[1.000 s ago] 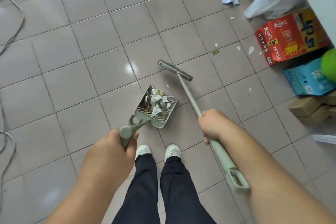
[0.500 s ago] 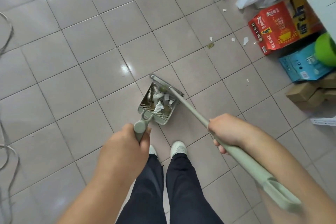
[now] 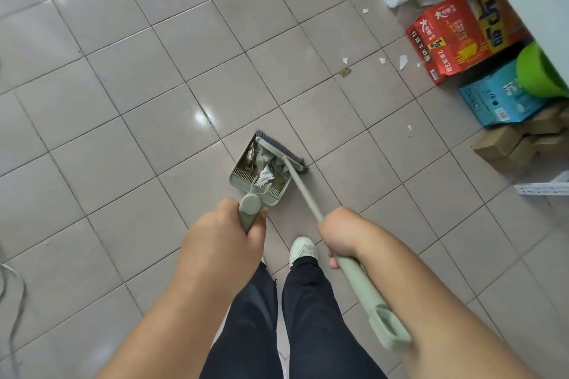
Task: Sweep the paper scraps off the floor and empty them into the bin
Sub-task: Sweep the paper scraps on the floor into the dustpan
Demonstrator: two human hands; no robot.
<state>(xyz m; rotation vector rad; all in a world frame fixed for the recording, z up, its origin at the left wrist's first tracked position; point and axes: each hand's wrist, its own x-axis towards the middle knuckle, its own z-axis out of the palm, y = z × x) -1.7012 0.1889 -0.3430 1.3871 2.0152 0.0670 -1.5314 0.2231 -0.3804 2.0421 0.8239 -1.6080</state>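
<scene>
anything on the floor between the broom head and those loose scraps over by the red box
Nothing visible. From the broom head, resting at the mouth of the dustpan, bare tile runs up to the loose scraps beside the red box. The boxes stand behind the scraps, not in the path.

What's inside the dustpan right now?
The dustpan holds crumpled white and grey paper scraps plus some brownish bits. The broom head lies across its open front edge, hiding whatever sits beneath it there.

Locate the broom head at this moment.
In the head view, the broom head sits just below frame centre, lying across the far open edge of the dustpan, just ahead of the person's feet.
</scene>
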